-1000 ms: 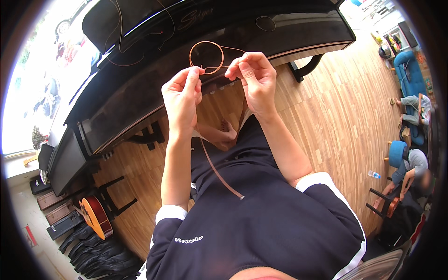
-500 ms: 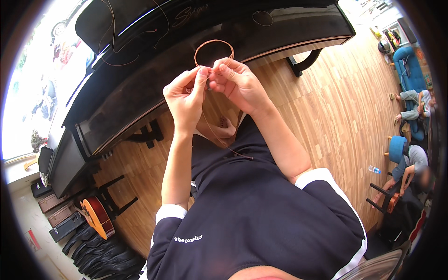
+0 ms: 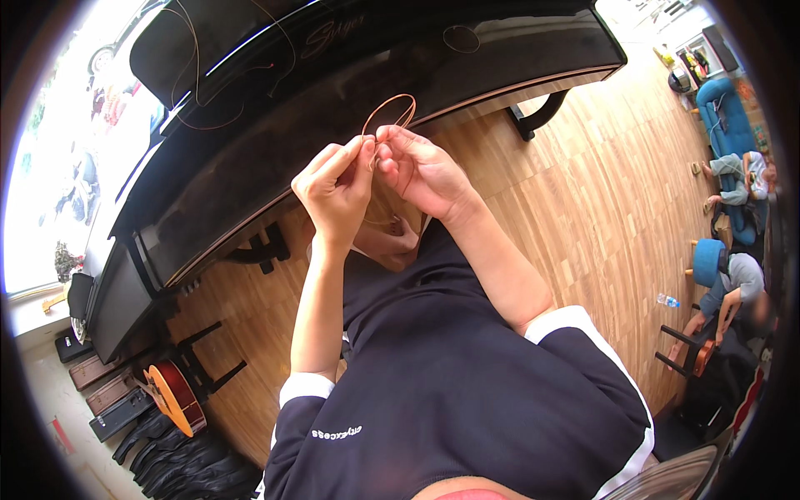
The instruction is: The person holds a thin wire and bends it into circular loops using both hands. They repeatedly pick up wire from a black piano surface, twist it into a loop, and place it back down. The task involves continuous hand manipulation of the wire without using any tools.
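A copper-coloured guitar string, wound into a ring, stands up from my fingertips in front of the black piano. My left hand is closed, thumb and forefinger pinching the string at the base of the ring. Close beside it, my right hand also pinches the string between thumb and forefinger, its other fingers loosely curled. The two sets of fingertips nearly touch. A short loop of string shows between the hands; the exact crossing of the strands is too small to make out.
The black piano spans the far side, with loose strings and a small string ring on it. A guitar and black stool are at left. At right, a seated person is near a blue stool.
The ring has tilted and looks narrower. My hands sit slightly lower in view. The long string tail that hung over my lap no longer shows there.
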